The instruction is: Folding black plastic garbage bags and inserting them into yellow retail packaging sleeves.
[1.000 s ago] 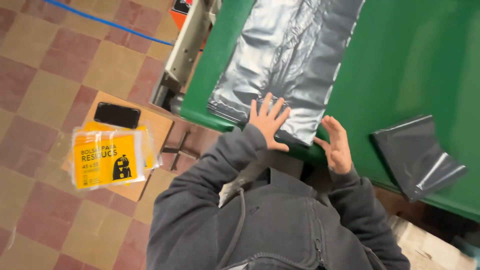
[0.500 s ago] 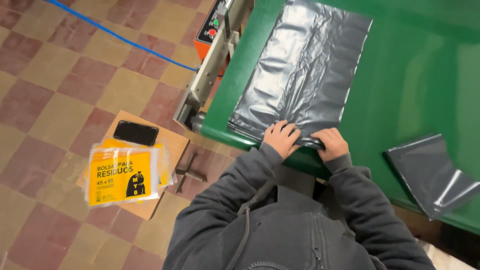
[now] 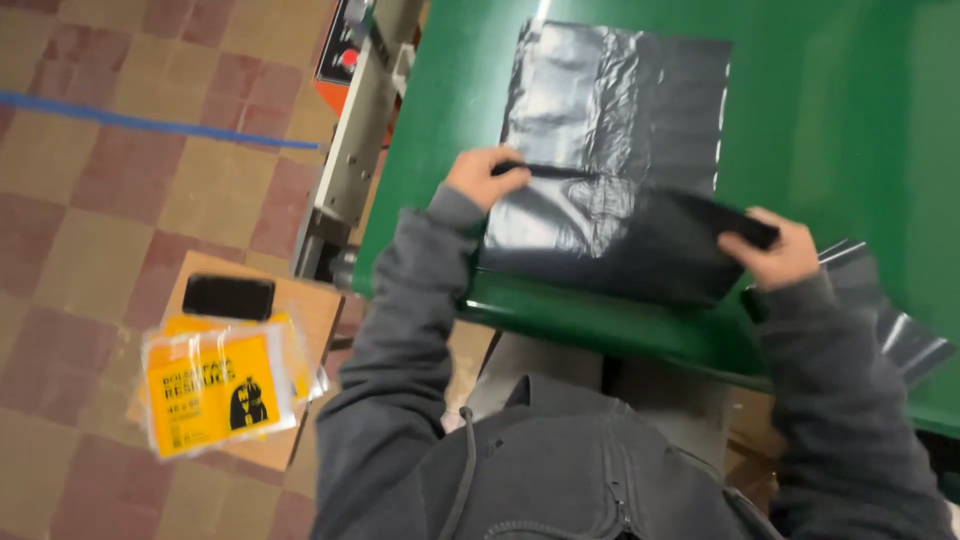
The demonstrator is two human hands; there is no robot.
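One green table (image 3: 830,110) bears the black plastic bag (image 3: 620,100) flat (room for folding); left hand (image 3: 485,178) and right hand (image 3: 775,250) pinch its folded near edge, fingers closed, keeping the crease taut.

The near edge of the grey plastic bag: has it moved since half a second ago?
Yes. Both hands, left hand and right hand, have lifted it off the green table's near rim and folded it away over the grey plastic bag.
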